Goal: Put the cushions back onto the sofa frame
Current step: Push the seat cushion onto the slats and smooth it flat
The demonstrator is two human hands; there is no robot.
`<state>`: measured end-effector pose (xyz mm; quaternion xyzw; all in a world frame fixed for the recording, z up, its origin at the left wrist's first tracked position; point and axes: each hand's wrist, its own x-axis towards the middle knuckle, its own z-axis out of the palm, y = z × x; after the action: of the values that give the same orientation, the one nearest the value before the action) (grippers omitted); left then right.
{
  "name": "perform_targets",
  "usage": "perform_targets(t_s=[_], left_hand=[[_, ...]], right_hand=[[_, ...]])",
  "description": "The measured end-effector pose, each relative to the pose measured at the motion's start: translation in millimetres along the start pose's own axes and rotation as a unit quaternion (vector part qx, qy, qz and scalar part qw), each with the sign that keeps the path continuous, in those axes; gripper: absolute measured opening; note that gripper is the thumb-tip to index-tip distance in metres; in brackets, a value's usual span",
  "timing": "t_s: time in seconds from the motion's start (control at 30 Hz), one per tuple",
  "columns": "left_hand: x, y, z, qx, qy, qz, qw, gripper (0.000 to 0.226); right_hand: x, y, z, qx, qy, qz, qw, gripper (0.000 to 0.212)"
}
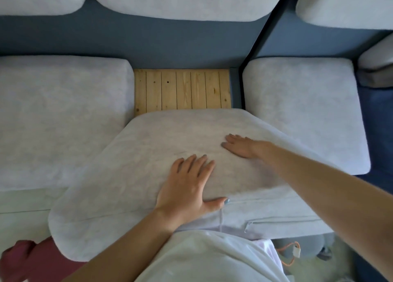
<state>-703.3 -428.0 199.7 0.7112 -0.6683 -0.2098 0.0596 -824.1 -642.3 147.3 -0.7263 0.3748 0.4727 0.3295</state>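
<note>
I am seeing both grips fully open and holding nothing. The left hand (187, 186) is pressing flat on the middle cushion (136, 165), and the right hand (240, 146) is lying flat farther up it. The cushion is sitting partway over the wooden slats (182, 89), between the left seat cushion (59, 116) and the right seat cushion (302, 111).
</note>
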Motion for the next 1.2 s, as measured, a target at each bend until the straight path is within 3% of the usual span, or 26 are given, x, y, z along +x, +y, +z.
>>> perform_targets(t_s=[0.07, 0.17, 0.2, 0.27, 0.33, 0.4, 0.47, 0.53, 0.63, 0.77, 0.9, 1.0, 1.07, 1.13, 1.2], left_hand=[[6, 3, -3, 0.006, -0.007, -0.006, 1.0, 0.087], [19, 17, -11, -0.001, -0.065, 0.004, 0.998, 0.094], [22, 23, -12, 0.008, -0.092, 0.012, 0.996, 0.098], [26, 28, -8, 0.02, -0.129, 0.017, 0.991, 0.102], [29, 25, -8, 0.02, -0.107, 0.022, 0.994, 0.101], [30, 19, -4, 0.013, -0.073, 0.023, 0.997, 0.096], [28, 17, -1, 0.011, -0.058, 0.029, 0.998, 0.093], [27, 21, 0, 0.008, -0.061, 0.028, 0.998, 0.093], [32, 20, 0, 0.006, -0.056, 0.025, 0.998, 0.094], [37, 18, -5, 0.002, -0.105, 0.029, 0.994, 0.101], [46, 25, -9, 0.018, -0.14, 0.01, 0.99, 0.106], [58, 31, -13, 0.029, -0.146, 0.026, 0.989, 0.112], [61, 37, -10, 0.022, -0.151, 0.046, 0.987, 0.109], [63, 38, -7, 0.015, -0.147, 0.05, 0.988, 0.105], [65, 35, -6, 0.015, -0.135, 0.046, 0.99, 0.104]], right_hand=[[8, 2, -27, 0.029, 0.019, 0.009, 0.999, 0.064], [1, 6, -27, 0.036, 0.109, 0.037, 0.993, 0.063], [-3, 7, -9, 0.016, 0.114, 0.035, 0.993, 0.063], [-5, 14, 12, -0.016, 0.051, 0.013, 0.998, 0.063], [-1, 25, -14, 0.043, 0.031, 0.033, 0.998, 0.062], [-2, 34, -41, 0.077, 0.091, 0.052, 0.991, 0.061], [-10, 35, -28, 0.025, 0.132, 0.055, 0.989, 0.058], [-14, 38, 2, -0.008, 0.08, 0.049, 0.996, 0.06], [-1, 56, -20, 0.053, 0.049, 0.06, 0.996, 0.065], [-3, 66, -27, 0.043, 0.152, 0.076, 0.985, 0.063], [2, 77, -11, 0.031, 0.04, 0.062, 0.997, 0.065], [8, 97, -52, 0.056, 0.103, 0.091, 0.989, 0.067], [-3, 98, -33, 0.032, 0.153, 0.107, 0.982, 0.065], [-13, 96, -2, 0.018, 0.096, 0.092, 0.991, 0.066], [-8, 109, -18, 0.082, 0.047, 0.086, 0.992, 0.067]])
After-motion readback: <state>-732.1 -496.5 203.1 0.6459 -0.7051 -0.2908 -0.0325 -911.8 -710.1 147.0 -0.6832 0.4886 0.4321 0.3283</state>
